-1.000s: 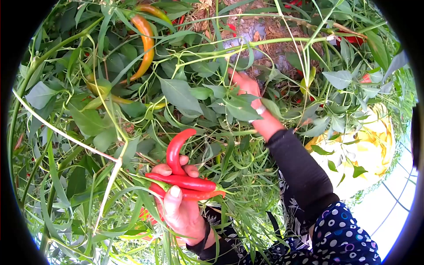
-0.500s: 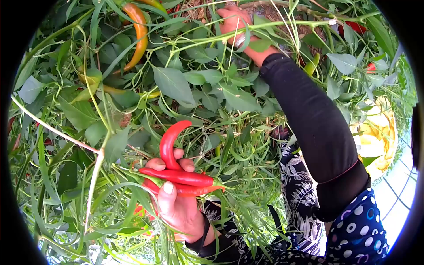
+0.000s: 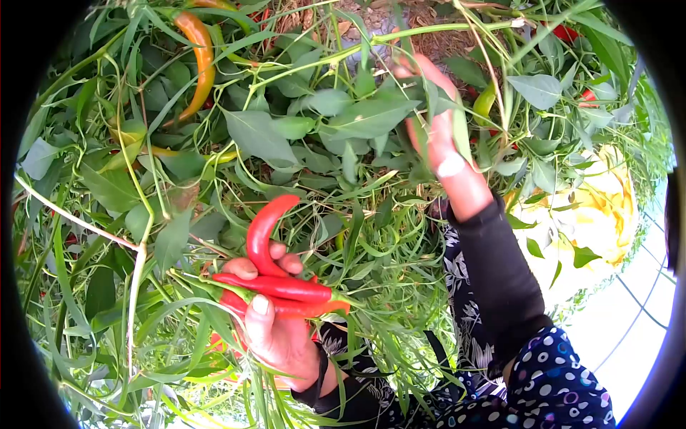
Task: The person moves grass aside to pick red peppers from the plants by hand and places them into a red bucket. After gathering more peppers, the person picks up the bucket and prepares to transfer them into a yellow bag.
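My left hand [image 3: 275, 332] is closed around several red chili peppers [image 3: 282, 287]; its thumb presses across them. One curved red chili [image 3: 266, 232] sticks up from between the fingers, and green stems show at both ends of the bunch. Among the leaves of the pepper plant, my right hand [image 3: 437, 132] is partly covered by foliage and somewhat blurred. Its fingers look stretched out and apart, with no chili visible in them. A greenish chili [image 3: 484, 106] hangs just right of that hand.
An orange chili [image 3: 199, 64] hangs at upper left, and a red one [image 3: 564, 33] at upper right. A green branch [image 3: 343, 56] crosses above my right hand. A pale woody stem [image 3: 136, 286] rises at left. Yellow cloth or sacking [image 3: 600, 207] lies at right.
My right hand has drawn back from the ground at the top, down and to the right, behind leaves. My left hand keeps its chilies; the view has shifted slightly.
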`<state>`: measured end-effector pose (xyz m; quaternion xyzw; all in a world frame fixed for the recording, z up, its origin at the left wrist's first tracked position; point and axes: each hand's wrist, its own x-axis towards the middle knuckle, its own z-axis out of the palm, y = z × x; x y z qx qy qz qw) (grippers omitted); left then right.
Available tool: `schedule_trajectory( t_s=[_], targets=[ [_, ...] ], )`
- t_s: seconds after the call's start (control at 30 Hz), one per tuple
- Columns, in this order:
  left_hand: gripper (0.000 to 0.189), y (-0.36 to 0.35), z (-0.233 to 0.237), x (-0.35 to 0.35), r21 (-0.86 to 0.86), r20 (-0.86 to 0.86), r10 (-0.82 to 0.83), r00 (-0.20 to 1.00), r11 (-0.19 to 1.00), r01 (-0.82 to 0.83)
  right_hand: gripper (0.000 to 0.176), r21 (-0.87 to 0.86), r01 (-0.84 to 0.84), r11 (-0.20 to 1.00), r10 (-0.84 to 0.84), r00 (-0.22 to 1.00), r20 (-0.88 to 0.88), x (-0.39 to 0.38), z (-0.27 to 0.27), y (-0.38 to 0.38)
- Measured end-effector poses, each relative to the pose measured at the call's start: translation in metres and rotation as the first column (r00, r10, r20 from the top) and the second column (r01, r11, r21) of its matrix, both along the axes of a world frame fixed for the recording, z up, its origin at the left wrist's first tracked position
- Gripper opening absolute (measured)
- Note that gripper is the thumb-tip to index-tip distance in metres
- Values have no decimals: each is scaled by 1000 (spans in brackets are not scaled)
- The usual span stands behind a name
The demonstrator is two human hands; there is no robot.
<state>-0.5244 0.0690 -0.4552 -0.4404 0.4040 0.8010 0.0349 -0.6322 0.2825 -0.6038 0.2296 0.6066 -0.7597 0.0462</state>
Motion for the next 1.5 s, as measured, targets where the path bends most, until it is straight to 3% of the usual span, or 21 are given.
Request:
schedule_trajectory(
  t_s=[0.07,0.2,0.3,0.37,0.43,0.5,0.57,0.67,0.73,0.77,0.8,0.87,0.93,1.0,1.07,1.17,1.23,1.27,1.37,1.47,1.5],
  targets=[
    [39,1,1,0,-15,-13,-50,999,999,50,25,450,-151,880,130,988,77,26,43,9],
    [39,0,-2,4,32,-25,-23,999,999,24,20,-217,253,943,-207,955,212,42,72,33],
    [40,3,-3,5,-30,-31,-45,998,999,44,25,175,-107,979,35,928,370,43,52,25],
    [40,6,0,4,-35,-21,-46,999,998,46,30,574,-389,721,283,921,268,63,2,4],
    [39,7,1,2,-18,-44,-36,998,999,35,28,422,-752,507,524,657,542,69,18,-37],
    [39,5,-3,4,14,-82,-11,997,1000,12,24,594,-541,596,468,835,290,81,36,-86],
    [37,5,-2,6,91,-206,-19,978,995,38,28,424,-576,699,487,817,309,81,48,-124],
    [38,1,-8,9,149,-267,-5,964,988,46,24,591,-102,800,133,991,-9,100,-7,-174],
    [37,0,-8,12,161,-238,7,971,986,32,20,553,-389,737,349,919,180,96,-6,-154],
    [37,0,-8,12,176,-217,10,976,984,29,16,259,-817,515,635,567,525,90,-6,-143],
    [36,0,-9,13,190,-195,15,981,982,23,16,256,-817,516,634,565,528,91,4,-131],
    [34,0,-10,15,196,-204,3,979,980,38,12,440,-429,789,385,903,189,101,29,-98],
    [33,0,-10,14,164,-200,-25,979,985,59,14,589,-299,751,401,915,-47,114,36,-65],
    [32,-1,-12,16,152,-200,-25,979,987,56,19,457,-448,769,427,891,155,111,50,-31],
    [32,0,-14,17,149,-199,-27,980,987,58,26,404,-189,895,185,981,50,75,64,-18],
    [31,2,-14,15,142,-212,-59,975,986,91,30,539,-381,751,285,924,255,44,56,2],
    [31,10,-9,11,68,-115,-10,993,998,18,30,877,-409,251,276,899,340,52,28,28],
    [31,10,-10,11,73,-115,-7,993,997,15,30,767,-471,435,262,882,392,77,-6,59],
    [33,8,-12,14,131,-126,19,992,991,-2,35,711,-701,-47,332,661,673,97,8,104],
    [34,8,-13,16,139,-111,15,994,990,0,25,665,-733,-141,457,548,701,96,2,131],
    [34,6,-14,16,140,-110,12,994,990,3,19,663,-748,-26,500,565,656,89,10,127]
  ],
)
